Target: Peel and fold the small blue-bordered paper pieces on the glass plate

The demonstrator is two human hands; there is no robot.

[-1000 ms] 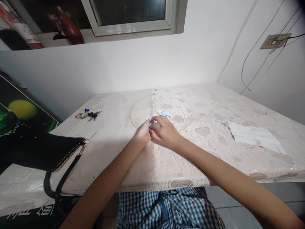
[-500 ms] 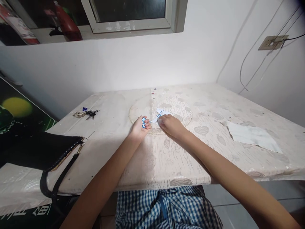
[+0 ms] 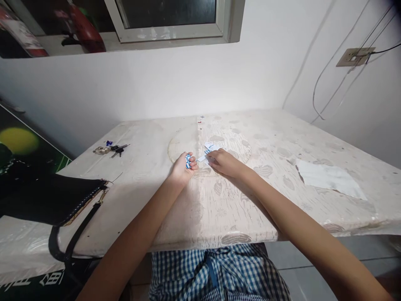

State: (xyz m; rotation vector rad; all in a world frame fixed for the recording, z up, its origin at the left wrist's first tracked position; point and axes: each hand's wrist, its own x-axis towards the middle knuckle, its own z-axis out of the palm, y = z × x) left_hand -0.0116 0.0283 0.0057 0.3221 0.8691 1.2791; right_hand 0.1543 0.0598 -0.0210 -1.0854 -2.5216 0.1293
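My left hand curls round a blue-marked piece; my right hand touches white scraps, pinching or not I can't tell, their blue marks unreadably small

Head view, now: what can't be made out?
All in head view:
Blue-and-white piece: partly covered by the left hand.
White pieces: partly behind the right hand; markings too small; gripped or just touched, unclear.
Black bag: cut off by left edge.
Red bottle-shaped object: cut off by top edge.
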